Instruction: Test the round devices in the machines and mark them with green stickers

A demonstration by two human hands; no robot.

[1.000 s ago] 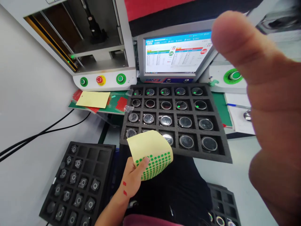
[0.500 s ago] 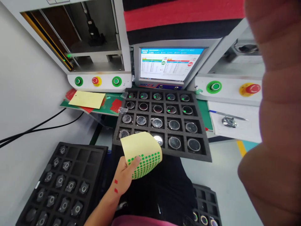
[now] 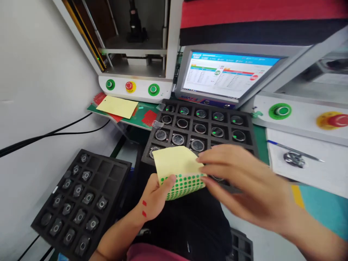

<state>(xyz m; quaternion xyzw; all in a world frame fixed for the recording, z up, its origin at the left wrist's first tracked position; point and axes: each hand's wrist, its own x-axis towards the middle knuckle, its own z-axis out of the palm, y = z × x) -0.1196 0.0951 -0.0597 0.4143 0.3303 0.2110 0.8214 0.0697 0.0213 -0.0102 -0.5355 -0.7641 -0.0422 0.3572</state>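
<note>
My left hand (image 3: 160, 194) grips a pale yellow sheet of round green stickers (image 3: 187, 184), thumb on the front face near the top row of dots. The sheet bends, its upper part bare. At its right edge is my right hand (image 3: 244, 181), fingers stretched out and somewhat apart, tips at the edge; whether they press on it I cannot tell. Behind the sheet stands a black foam tray (image 3: 146, 154) of round watch faces, such as one watch (image 3: 197, 145). Several watches in the back rows bear a green dot. Both hands partly cover the tray's front rows.
A second foam tray (image 3: 108, 165) with watch parts lies lower left. Behind are a monitor (image 3: 228, 78) and machine panels with a green button (image 3: 153, 89) and a red emergency button (image 3: 337, 120). A pen (image 3: 293, 150) lies on paper at right. Black cables (image 3: 54, 134) run at left.
My right hand has come down from close to the camera to the sheet's right edge. The view has shifted, so the scene sits further right. My left hand still holds the sheet.
</note>
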